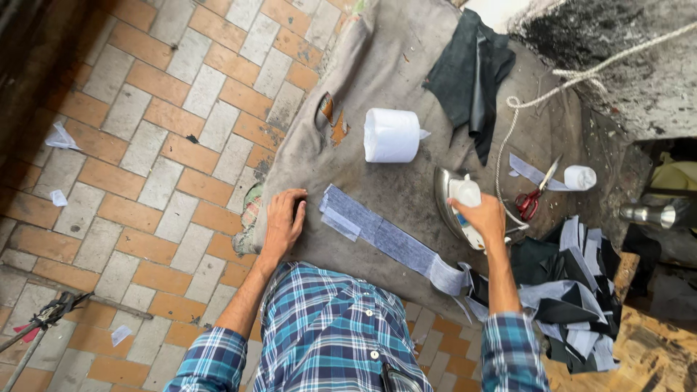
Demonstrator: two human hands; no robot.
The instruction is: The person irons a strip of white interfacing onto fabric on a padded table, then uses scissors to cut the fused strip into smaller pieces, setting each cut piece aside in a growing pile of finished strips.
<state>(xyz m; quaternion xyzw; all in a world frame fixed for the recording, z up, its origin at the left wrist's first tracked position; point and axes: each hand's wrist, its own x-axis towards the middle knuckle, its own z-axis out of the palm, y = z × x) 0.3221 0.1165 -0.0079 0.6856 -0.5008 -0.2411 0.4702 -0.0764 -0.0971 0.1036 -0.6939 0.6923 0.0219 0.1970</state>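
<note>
At centre frame, the left hand (284, 221) is laid flat, fingers spread, on the grey cloth (392, 58) just left of the grey fabric strip (385, 236). The iron (459, 207) (right of centre) is gripped by the right hand (485, 218), fingers wrapped around its handle.

grey cloth (392, 65) spread over tiled floor (145, 145) carries the lot. landmark = white roll (390, 135), mid cloth. just below it: long grey strip (388, 236) lying diagonal. right of roll: iron (457, 207), then red scissors (531, 199) & small white roll (579, 177). upper right: dark fabric (470, 72). far lower right: pile of strips (570, 290)
</note>
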